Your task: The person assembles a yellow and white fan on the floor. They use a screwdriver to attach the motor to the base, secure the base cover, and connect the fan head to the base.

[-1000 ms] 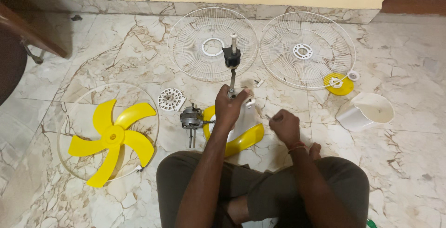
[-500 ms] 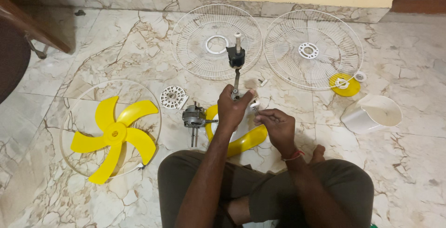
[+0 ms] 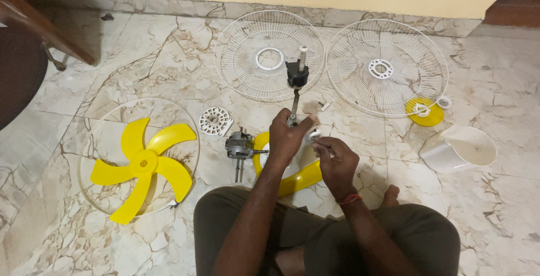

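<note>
On the marble floor before the seated person, the left hand [image 3: 287, 135] closes its grip around the yellow-and-white plastic fan housing [image 3: 292, 166], steadying it. The right hand [image 3: 334, 158] pinches something too small to identify against a small white fitting [image 3: 313, 135]; alignment should stay square.

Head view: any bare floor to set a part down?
Bare floor left of the left grille, above the yellow blade; also right of the white housing. Crowded around both hands, left, right, with motor and yellow casing.
</note>
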